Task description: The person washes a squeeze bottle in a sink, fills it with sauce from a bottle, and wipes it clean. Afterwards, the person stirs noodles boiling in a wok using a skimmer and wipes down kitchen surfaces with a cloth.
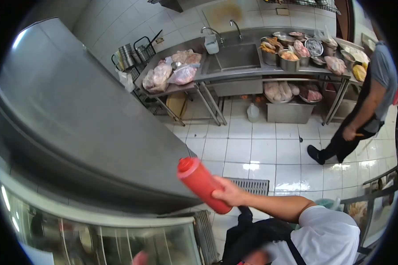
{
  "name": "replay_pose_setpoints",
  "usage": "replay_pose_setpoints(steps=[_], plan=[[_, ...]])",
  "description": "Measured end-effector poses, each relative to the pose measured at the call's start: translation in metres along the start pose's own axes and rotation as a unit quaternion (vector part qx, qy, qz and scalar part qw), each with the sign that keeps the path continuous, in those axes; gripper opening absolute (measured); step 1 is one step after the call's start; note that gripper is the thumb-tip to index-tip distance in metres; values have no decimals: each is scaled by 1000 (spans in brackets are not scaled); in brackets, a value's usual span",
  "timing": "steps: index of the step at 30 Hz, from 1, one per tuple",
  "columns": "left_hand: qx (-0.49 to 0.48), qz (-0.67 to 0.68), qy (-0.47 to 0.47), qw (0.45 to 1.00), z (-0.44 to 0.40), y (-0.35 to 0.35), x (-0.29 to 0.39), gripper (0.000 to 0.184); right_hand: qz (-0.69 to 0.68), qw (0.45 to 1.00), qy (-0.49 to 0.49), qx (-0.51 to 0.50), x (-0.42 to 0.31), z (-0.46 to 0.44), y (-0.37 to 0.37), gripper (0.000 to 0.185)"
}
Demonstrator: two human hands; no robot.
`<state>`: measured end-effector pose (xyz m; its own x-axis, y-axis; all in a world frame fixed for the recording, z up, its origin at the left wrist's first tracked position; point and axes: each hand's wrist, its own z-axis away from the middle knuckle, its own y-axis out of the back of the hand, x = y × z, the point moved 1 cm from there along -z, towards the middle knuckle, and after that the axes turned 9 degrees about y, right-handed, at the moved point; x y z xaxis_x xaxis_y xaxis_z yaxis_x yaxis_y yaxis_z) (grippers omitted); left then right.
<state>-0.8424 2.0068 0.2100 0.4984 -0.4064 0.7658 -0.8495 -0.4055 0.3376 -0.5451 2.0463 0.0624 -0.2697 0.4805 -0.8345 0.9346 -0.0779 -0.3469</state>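
Note:
My right hand (227, 193) is closed around a red squeeze bottle (202, 184). The bottle is tilted, its capped end pointing up and left, held out in front of the tall steel cabinet (88, 115). At the bottom edge, a small blurred bit of my left hand (139, 258) shows over the glass-fronted case (132, 240). The fingers of that hand are mostly out of frame, so whether it holds anything is hidden.
A co-worker (369, 97) stands at the right. Along the back wall, a steel counter has a sink (234, 57), bagged meat (161, 75) and several metal bowls (289, 62). A floor drain (252, 185) and white jug (253, 112) are on the tiles.

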Motion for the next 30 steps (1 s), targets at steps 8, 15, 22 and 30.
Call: replay_pose_setpoints(steps=[8, 15, 22, 30], plan=[[-374, 272, 182, 868, -59, -339, -9, 68, 256, 966, -37, 13, -3, -124, 69, 48], [-477, 338, 157, 796, -97, -550, 23, 64, 456, 857, 74, 227, -4, -217, 223, 28], [-392, 332, 184, 838, -175, -669, 18, 53, 464, 856, -112, 197, 45, -332, 362, 25], [-296, 347, 205, 866, -262, -739, -40, 72, 540, 825, 109, 123, 53, -556, 539, 16]])
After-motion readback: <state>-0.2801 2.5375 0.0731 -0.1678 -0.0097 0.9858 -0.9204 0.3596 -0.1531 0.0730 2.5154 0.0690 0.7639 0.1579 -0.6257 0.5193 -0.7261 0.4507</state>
